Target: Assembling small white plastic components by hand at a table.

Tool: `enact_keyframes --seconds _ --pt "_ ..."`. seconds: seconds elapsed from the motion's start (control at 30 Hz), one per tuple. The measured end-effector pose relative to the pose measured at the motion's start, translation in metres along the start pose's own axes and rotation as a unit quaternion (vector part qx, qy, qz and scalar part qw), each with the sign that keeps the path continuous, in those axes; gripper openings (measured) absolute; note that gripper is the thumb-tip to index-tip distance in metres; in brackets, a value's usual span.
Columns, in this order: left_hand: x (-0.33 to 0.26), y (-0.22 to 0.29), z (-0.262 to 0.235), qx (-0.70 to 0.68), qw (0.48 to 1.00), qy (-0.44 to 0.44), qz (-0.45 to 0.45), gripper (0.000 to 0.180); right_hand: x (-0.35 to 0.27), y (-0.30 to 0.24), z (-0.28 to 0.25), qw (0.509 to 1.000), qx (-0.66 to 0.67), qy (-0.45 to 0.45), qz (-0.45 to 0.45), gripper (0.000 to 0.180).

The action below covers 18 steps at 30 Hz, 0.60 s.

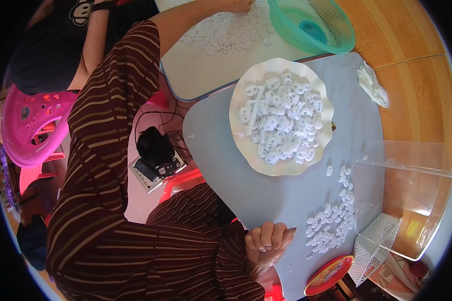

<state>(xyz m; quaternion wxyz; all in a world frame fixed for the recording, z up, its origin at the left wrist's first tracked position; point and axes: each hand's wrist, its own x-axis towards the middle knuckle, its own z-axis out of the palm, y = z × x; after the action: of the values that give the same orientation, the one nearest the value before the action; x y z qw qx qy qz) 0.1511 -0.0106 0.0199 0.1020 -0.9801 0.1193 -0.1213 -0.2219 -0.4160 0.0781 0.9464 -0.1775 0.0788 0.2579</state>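
Note:
My left hand [237, 5], cut off by the upper edge, is over a spread of small white plastic pieces [226, 32] on a white tabletop. Its visible fingers are bent together; what they hold is hidden. Curled closed at the near edge of the grey table is my right hand [268, 243], and I cannot make out anything inside it. To its right lies a loose group of white oval two-holed pieces [331, 226]. A scalloped cream plate [241, 150] heaped with similar two-holed pieces [281, 115] stands farther back, with a thin white strip among them.
A green basket [331, 45] stands at the far right. Right of the grey table [211, 125] are a clear plastic box [407, 205], a white perforated holder [379, 233] and a red-rimmed tray [349, 263]. Another person's arm [96, 37] and a pink chair [15, 135] are left.

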Motion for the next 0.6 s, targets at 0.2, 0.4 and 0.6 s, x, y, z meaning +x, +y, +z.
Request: enact_keyframes --seconds 0.2,0.4,0.6 --pt "-0.002 0.012 0.003 -0.012 0.999 0.006 -0.045 0.027 0.002 -0.001 0.001 1.0 -0.012 -0.001 0.006 0.049" --pt "-0.016 0.007 0.007 -0.06 0.978 0.188 -0.068 0.019 0.0 -0.001 0.002 1.0 -0.017 0.018 0.006 0.049" --pt "-0.082 0.057 -0.085 -0.378 0.867 0.319 -0.056 0.015 0.0 -0.001 0.015 0.992 -0.082 0.09 0.045 0.049"
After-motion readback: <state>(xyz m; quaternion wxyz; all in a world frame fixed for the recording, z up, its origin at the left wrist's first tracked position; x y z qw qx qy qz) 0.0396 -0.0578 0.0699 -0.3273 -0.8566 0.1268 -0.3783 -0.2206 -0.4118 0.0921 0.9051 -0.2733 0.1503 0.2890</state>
